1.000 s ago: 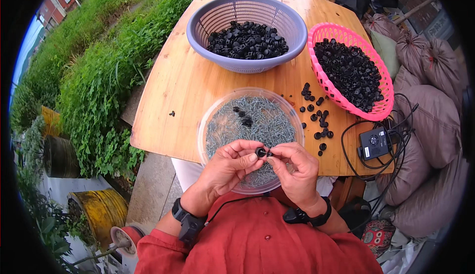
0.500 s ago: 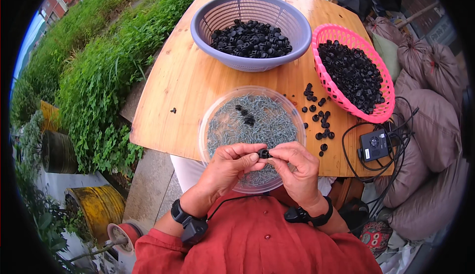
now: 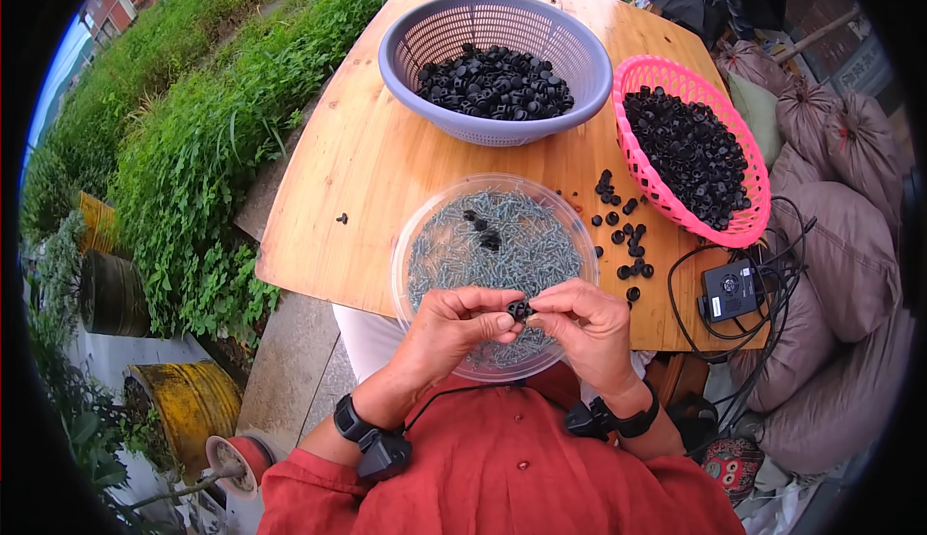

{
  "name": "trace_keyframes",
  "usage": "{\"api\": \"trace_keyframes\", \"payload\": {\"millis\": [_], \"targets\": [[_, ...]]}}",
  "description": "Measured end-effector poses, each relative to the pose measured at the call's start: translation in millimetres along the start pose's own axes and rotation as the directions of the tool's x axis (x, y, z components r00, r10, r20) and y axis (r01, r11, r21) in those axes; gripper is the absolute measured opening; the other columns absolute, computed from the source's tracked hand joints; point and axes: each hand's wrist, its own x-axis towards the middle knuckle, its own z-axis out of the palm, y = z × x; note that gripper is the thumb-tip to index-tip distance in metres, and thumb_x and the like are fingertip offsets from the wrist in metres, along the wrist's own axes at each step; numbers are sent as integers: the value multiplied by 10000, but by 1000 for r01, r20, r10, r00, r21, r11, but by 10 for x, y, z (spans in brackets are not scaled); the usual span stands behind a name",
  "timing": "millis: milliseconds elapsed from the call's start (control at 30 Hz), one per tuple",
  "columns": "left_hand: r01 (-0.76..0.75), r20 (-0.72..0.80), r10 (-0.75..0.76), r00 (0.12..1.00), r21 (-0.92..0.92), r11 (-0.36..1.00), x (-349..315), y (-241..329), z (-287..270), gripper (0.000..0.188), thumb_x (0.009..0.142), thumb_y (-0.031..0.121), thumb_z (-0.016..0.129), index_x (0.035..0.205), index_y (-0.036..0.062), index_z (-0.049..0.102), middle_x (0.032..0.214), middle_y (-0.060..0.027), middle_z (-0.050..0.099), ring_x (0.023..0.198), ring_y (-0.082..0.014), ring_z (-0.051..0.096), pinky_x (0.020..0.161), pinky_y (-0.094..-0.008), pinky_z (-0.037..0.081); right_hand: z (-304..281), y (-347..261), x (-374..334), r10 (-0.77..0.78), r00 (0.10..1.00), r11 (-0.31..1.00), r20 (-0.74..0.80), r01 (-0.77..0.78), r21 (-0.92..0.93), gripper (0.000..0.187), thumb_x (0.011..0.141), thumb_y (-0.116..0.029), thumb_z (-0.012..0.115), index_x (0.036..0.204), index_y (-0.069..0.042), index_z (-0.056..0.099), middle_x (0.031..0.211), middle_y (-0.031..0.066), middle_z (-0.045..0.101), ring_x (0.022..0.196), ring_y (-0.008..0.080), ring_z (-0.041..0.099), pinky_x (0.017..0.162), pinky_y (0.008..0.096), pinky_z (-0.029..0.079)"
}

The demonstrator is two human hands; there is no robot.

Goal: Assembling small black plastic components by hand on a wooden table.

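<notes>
Over the near part of a clear round tray (image 3: 397, 263) of silvery screws (image 3: 454, 255), my two hands meet at a small round black plastic part (image 3: 519, 310). My left hand (image 3: 454, 327) pinches the part between thumb and fingers. My right hand (image 3: 587, 330) is closed at the part's right side, thumb and fingertips pressed together; whatever lies between them is too small to make out. Several black plastic pieces (image 3: 490, 239) rest on the screws.
Beyond the tray, a grey-purple basket (image 3: 401, 81) holds a heap of black parts. A pink basket (image 3: 642, 173) with more stands at the right. Loose black caps (image 3: 618, 237) lie between tray and pink basket. A black device (image 3: 730, 290) with coiled cables sits at the table's right edge.
The black part has turned in my fingers, and its hollow, ribbed face shows more now. My right hand has shifted slightly right and stays closed. The whole view has moved a little.
</notes>
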Motion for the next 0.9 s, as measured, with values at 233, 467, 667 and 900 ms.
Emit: {"api": "trace_keyframes", "payload": {"millis": [233,467,667,900], "targets": [[-42,24,41,999,49,998,-5,10,-36,254,843,51,607,1079,-42,595,841,-77,655,730,-99,612,665,-202,505,-13,7,75,14,995,992,98,-26,125,157,699,101,677,826,10,658,812,77,609,720,114,588,610,209,485],[-37,34,35,999,62,997,-23,36,-55,230,855,48,590,1067,-41,601,811,-67,648,705,-90,603,647,-203,503,-53,-99,208,-4,966,1000,259,4,0,122,695,93,685,785,19,647,821,76,590,711,108,589,605,214,506],[-146,46,142,989,80,986,-39,-9,-57,206,853,4,571,1051,-30,618,808,-64,631,701,-93,607,645,-210,510,-37,-31,236,191,937,925,294,-272,266,120,681,119,681,738,30,623,830,54,559,706,100,596,634,203,526],[-335,84,325,942,248,909,-59,-39,-59,230,847,-36,545,1055,8,632,803,-96,608,692,-146,635,624,-240,531,-41,-64,305,391,824,771,411,-537,343,139,713,118,653,798,26,592,825,47,590,703,103,611,617,203,523]]}}
